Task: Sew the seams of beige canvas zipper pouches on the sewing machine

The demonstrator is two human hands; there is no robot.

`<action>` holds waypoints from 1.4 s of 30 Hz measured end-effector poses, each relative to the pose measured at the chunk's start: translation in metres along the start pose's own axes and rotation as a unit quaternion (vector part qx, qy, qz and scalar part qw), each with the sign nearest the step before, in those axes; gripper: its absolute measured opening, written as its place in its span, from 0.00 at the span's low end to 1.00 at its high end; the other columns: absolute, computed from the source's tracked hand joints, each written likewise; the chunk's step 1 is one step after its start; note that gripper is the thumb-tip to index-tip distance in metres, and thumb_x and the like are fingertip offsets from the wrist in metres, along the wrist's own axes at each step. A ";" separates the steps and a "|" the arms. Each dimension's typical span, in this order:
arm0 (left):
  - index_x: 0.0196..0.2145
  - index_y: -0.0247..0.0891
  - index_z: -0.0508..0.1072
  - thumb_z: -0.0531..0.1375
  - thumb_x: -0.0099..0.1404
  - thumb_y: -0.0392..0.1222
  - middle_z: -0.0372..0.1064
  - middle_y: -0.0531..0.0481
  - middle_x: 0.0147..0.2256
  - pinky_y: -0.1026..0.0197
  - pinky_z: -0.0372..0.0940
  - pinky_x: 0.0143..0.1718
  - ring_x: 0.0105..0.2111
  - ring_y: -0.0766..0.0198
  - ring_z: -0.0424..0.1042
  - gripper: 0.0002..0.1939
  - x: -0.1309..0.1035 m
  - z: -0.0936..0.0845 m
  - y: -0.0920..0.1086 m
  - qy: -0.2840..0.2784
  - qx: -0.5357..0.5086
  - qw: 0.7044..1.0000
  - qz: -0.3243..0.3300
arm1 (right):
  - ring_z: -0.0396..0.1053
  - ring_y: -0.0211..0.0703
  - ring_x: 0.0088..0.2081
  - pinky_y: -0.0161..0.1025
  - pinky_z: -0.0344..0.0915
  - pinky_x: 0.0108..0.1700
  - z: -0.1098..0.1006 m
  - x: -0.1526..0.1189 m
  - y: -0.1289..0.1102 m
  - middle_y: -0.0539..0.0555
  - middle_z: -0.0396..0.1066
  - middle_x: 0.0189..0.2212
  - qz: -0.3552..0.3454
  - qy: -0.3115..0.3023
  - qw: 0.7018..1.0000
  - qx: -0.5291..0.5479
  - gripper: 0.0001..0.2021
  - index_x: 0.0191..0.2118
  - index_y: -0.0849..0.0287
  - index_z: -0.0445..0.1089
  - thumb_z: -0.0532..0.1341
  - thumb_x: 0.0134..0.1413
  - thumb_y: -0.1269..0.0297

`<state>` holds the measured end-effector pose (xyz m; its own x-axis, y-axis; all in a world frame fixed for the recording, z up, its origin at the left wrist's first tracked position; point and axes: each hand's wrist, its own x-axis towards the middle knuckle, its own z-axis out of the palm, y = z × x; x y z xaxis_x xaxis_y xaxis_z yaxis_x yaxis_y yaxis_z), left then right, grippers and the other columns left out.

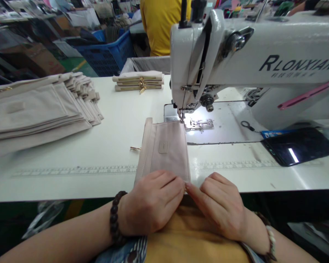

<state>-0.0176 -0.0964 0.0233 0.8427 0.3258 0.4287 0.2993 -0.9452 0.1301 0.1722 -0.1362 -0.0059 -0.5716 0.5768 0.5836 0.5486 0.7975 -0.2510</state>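
Observation:
A beige fabric pouch [164, 148] with a small sewn label and a gold zipper pull at its left lies flat on the white table, its far right corner under the needle of the white sewing machine [235, 62]. My left hand [150, 206] presses on the pouch's near edge, fingers bent over the fabric. My right hand [222, 204] pinches the near right corner of the pouch with its fingertips. Both hands sit at the table's front edge. A dark bead bracelet is on my left wrist, a pale one on my right.
A large stack of beige fabric pieces [35, 109] lies at the left. A small pile of finished pouches [139, 81] sits behind. A black phone [298, 146] lies at the right. A printed ruler [76, 170] runs along the table. A person in yellow [160, 25] stands beyond, near a blue crate [106, 54].

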 end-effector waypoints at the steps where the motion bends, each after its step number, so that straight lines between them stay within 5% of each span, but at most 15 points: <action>1: 0.31 0.25 0.71 0.48 0.64 0.29 0.69 0.44 0.29 0.58 0.66 0.33 0.31 0.60 0.66 0.13 -0.001 0.000 0.000 0.011 0.003 1.000 -0.005 | 0.49 0.37 0.24 0.38 0.46 0.24 -0.001 0.001 0.000 0.50 0.55 0.19 0.002 0.001 1.000 0.004 0.10 0.42 0.73 0.63 0.51 0.53 0.79; 8: 0.30 0.26 0.71 0.45 0.65 0.27 0.69 0.44 0.28 0.60 0.66 0.36 0.32 0.62 0.67 0.15 0.001 0.000 0.002 0.059 0.016 0.998 -0.011 | 0.51 0.37 0.23 0.37 0.46 0.24 -0.005 0.004 -0.001 0.50 0.55 0.19 0.016 -0.022 0.999 0.039 0.08 0.34 0.69 0.64 0.49 0.54 0.79; 15: 0.26 0.29 0.70 0.44 0.64 0.28 0.68 0.44 0.27 0.60 0.65 0.32 0.29 0.63 0.66 0.17 -0.003 0.011 -0.003 -0.004 0.035 0.999 0.026 | 0.50 0.36 0.23 0.37 0.46 0.26 0.007 0.000 0.002 0.49 0.55 0.19 0.063 -0.048 0.996 0.038 0.11 0.25 0.63 0.61 0.48 0.55 0.79; 26: 0.27 0.29 0.69 0.47 0.62 0.28 0.66 0.45 0.28 0.59 0.64 0.32 0.30 0.61 0.65 0.13 0.006 0.024 -0.028 -0.053 0.027 0.997 0.054 | 0.53 0.37 0.21 0.36 0.46 0.26 0.011 0.017 0.019 0.49 0.60 0.19 0.147 -0.087 0.985 0.031 0.11 0.24 0.60 0.62 0.49 0.53 0.77; 42: 0.27 0.27 0.71 0.48 0.63 0.28 0.67 0.44 0.29 0.59 0.66 0.32 0.31 0.61 0.65 0.13 0.023 0.034 -0.071 -0.048 0.071 0.995 0.058 | 0.56 0.39 0.21 0.41 0.45 0.25 0.016 0.038 0.056 0.52 0.63 0.19 0.049 -0.189 0.966 -0.167 0.09 0.30 0.61 0.65 0.52 0.46 0.80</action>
<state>-0.0041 -0.0208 -0.0063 0.9119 0.2223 0.3449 0.2527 -0.9665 -0.0453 0.1713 -0.0664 -0.0099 -0.6539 0.7208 0.2299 0.7421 0.6702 0.0096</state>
